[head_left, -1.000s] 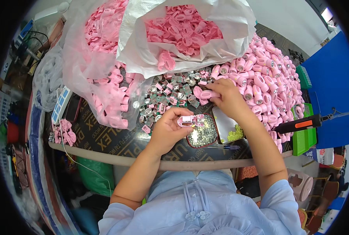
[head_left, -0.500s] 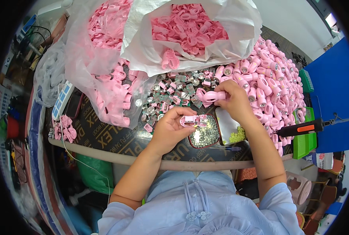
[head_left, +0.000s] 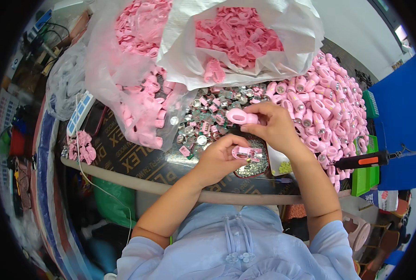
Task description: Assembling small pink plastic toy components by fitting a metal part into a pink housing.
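Observation:
Between the thumb and fingers of my left hand (head_left: 217,158) is a half-open pink plastic housing (head_left: 245,153) with small parts inside. My right hand (head_left: 273,126) pinches a smooth pink plastic shell (head_left: 239,116) with an oval opening, just above and apart from the left hand's piece. Below the hands lies a tin of small metal parts (head_left: 257,168), partly covered by them. Next to it sits a white tray (head_left: 277,156) holding small yellow-green pieces (head_left: 285,167). Behind the hands spread loose silvery and pink inner parts (head_left: 208,116).
A white sack (head_left: 180,70) of pink shells stands at the back, beside a clear plastic bag (head_left: 105,79) of more. Finished-looking pink pieces (head_left: 324,102) heap up at right. An electric screwdriver (head_left: 362,161) hangs by a green basket (head_left: 364,179). A blue-handled tool (head_left: 282,180) lies near the table edge.
My right hand has brought the pink shell down and left, closer to my left hand. The shell has turned. My left hand has shifted slightly right and nearer to me, its housing tilting.

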### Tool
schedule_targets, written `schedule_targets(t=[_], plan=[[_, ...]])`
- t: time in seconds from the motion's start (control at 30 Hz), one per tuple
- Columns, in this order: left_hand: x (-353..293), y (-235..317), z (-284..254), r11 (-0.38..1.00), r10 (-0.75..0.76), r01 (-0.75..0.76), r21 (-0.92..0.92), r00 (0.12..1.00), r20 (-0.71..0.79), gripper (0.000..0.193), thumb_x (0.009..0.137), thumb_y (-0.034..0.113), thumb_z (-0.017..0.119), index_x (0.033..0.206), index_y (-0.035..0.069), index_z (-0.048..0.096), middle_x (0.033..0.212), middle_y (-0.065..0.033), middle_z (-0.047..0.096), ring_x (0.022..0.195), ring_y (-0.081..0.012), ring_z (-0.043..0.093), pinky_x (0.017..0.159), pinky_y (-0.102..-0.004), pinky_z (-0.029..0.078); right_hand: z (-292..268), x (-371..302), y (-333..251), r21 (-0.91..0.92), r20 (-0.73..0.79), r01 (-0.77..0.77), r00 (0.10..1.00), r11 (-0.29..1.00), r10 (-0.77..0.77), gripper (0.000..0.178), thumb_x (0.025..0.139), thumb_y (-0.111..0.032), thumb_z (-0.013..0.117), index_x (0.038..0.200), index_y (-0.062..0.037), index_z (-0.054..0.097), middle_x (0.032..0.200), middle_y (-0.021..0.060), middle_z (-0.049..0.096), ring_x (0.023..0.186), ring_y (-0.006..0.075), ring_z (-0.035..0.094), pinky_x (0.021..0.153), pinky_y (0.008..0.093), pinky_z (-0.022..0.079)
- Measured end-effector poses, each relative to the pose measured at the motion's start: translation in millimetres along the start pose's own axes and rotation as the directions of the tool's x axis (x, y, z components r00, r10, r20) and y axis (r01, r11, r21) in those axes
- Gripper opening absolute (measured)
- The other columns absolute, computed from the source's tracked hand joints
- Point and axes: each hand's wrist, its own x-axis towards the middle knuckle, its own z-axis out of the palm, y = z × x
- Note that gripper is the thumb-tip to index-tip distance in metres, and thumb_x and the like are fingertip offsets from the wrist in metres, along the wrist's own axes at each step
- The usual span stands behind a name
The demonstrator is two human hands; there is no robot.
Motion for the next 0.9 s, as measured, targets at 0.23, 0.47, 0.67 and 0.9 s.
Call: schedule_targets(t=[0.23,0.47,0.67,0.9], plan=[[-2.6,-4.3,-6.2,0.997,-0.02,0.021,-0.068,1.0,0.008,0.042,0.084,-0.012,0.069,0.121,0.001,0.055,0.124,-0.0082,0.058,0.114,-0.0142,0.058,0.098,-0.0307,0.049,25.3,44.7,-29.4,0.388,0.513,-0.459,0.828,0.799,0.227,0.018,0.099,-0.025,0.062,0.095,-0.0072,0.067,0.081,0.0002,0.066,0.065,0.0048,0.054,0.056,0.0204,0.043],[-4.7,-0.8,-0.5,0.989,-0.145,0.145,0.023,0.989,0.035,0.043,0.085,-0.011,0.069,0.123,0.001,0.055,0.124,-0.0061,0.057,0.115,-0.0118,0.057,0.093,-0.0275,0.052,44.5,73.4,-51.1,0.246,0.531,-0.387,0.821,0.889,0.211,0.015,0.095,-0.017,0.068,0.105,-0.005,0.065,0.079,-0.0027,0.063,0.068,0.0046,0.057,0.056,0.0196,0.04],[-6.6,-0.7,-1.0,0.991,-0.133,0.133,0.008,0.99,0.053,0.044,0.085,-0.012,0.067,0.124,0.001,0.054,0.125,-0.006,0.056,0.116,-0.0115,0.057,0.091,-0.026,0.053,56.5,77.8,-48.9,0.177,0.582,-0.404,0.778,0.897,0.236,0.017,0.095,-0.018,0.07,0.106,-0.005,0.068,0.081,-0.002,0.065,0.068,0.005,0.057,0.057,0.0208,0.043],[-7.6,-1.2,5.4,0.995,-0.077,0.075,0.062,0.997,0.031,0.035,0.085,-0.009,0.068,0.115,0.003,0.057,0.101,-0.001,0.06,0.09,-0.0053,0.059,0.074,-0.0232,0.05,51.2,76.4,-43.3,0.183,0.633,-0.461,0.731,0.868,0.255,0.017,0.09,-0.016,0.069,0.101,-0.0031,0.071,0.072,-0.0002,0.064,0.06,0.0064,0.056,0.05,0.0222,0.042]])
